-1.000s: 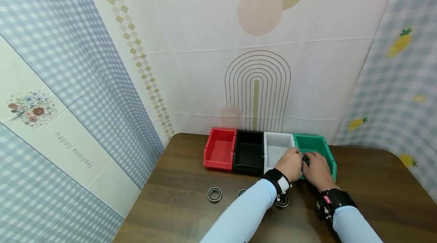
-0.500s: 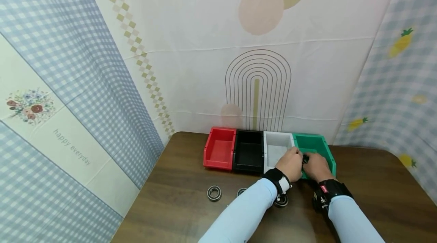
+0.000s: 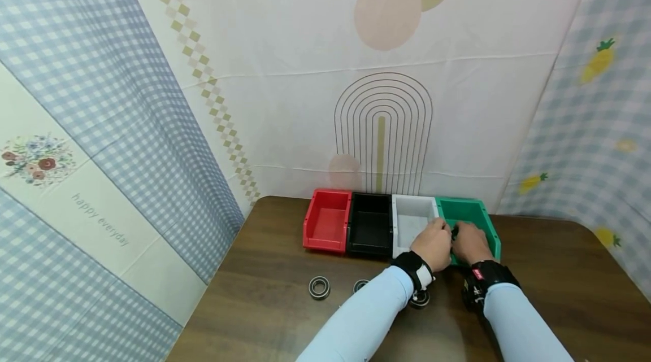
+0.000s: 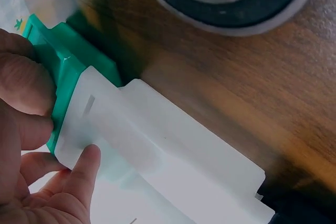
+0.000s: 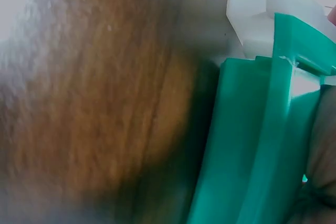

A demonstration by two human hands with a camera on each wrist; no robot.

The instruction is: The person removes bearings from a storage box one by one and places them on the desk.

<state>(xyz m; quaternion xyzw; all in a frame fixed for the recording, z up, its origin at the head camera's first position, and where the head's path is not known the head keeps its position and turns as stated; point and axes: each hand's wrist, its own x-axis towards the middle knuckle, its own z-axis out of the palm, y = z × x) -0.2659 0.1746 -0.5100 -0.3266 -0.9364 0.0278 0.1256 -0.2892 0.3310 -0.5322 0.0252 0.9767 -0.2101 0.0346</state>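
Observation:
My left hand [image 3: 431, 243] grips the adjoining walls of the white bin [image 3: 403, 212] and the green bin [image 3: 470, 212]. In the left wrist view, a fingertip [image 4: 90, 156] rests on the white bin's side, with other fingers at the green rim. My right hand [image 3: 470, 242] is over the green bin, fingers curled round a small dark ring that looks like a bearing [image 3: 455, 232], mostly hidden between both hands. The right wrist view shows the green front wall [image 5: 252, 129] with part of that hand behind it.
A red bin [image 3: 327, 226] and a black bin [image 3: 371, 225] continue the row leftward. Bearings lie on the wooden table [image 3: 269, 271]: one at left [image 3: 312, 288], others partly behind my left forearm. A patterned cloth [image 3: 285, 113] hangs behind.
My right hand and wrist have shifted slightly left and turned, and the dark ring now shows less between my hands. The left hand, bins and table bearings have stayed put.

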